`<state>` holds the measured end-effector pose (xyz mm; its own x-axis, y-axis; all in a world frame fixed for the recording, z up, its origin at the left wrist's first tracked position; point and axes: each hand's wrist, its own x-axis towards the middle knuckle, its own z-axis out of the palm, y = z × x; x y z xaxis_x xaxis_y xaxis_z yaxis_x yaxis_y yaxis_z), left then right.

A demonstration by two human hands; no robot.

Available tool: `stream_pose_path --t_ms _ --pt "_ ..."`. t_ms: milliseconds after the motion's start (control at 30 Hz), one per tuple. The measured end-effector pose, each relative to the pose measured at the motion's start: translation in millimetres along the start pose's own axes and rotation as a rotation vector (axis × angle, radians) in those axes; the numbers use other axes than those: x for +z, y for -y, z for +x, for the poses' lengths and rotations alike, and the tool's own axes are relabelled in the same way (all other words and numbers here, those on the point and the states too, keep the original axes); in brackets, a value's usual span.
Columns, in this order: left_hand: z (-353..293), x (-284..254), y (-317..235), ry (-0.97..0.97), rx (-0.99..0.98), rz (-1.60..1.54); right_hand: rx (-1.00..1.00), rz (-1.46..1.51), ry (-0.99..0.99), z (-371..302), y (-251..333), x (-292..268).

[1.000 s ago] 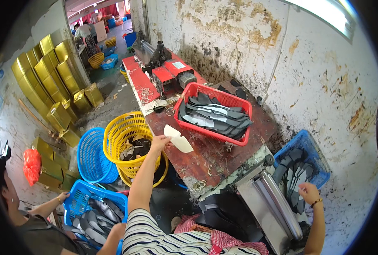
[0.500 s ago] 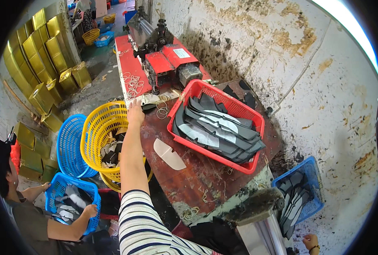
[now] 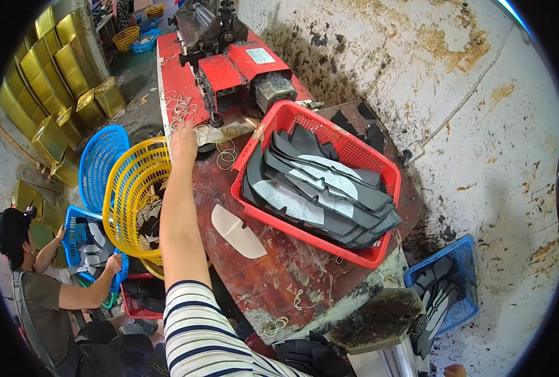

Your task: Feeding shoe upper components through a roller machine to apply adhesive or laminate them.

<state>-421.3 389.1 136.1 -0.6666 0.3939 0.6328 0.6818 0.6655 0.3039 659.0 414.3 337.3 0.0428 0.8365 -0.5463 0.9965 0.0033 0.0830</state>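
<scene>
My left hand (image 3: pixel 184 143) reaches forward from a striped sleeve, its fingers stretched toward a loose pile of pale rubber bands (image 3: pixel 180 108) on the red machine table (image 3: pixel 168 72). Whether the fingertips touch a band cannot be made out. Only a sliver of my right hand (image 3: pixel 455 371) shows at the lower right edge, its fingers hidden. Right of my left arm stands a red basket (image 3: pixel 370 259), filled with stacked dark grey cut pieces (image 3: pixel 317 182) bearing whitish patches. A single pale curved piece (image 3: pixel 237 231) lies on the brown tabletop (image 3: pixel 254 283) beside my forearm.
A red machine (image 3: pixel 245 69) stands ahead. Yellow baskets (image 3: pixel 113 217) and a blue basket (image 3: pixel 91 147) are at left. A co-worker (image 3: pixel 47 276) holds another blue basket (image 3: pixel 72 242) with pieces. At lower right are a metal roller (image 3: pixel 405 357) and a blue crate (image 3: pixel 465 308) beside the stained wall.
My left hand has moved forward from the table's edge to the rubber bands. My right hand has sunk almost out of view. The co-worker's basket has shifted forward.
</scene>
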Motion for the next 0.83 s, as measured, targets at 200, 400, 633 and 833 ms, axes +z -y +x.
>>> stream_pose_path --t_ms 200,400,633,833 --pt "2.5 27.2 -16.0 0.456 0.361 0.224 0.073 0.023 0.084 8.9 -57.5 24.8" --pt "-4.3 11.8 -0.5 0.162 0.042 0.083 0.080 0.150 0.139 1.8 -4.7 3.7" --pt "-29.1 -26.0 -8.3 0.367 0.090 -0.414 0.107 -0.033 0.123 -13.6 17.8 24.5" --pt "-76.7 -115.7 -74.1 0.142 -0.024 -0.527 -0.081 0.235 -0.545 -42.4 81.0 27.5"
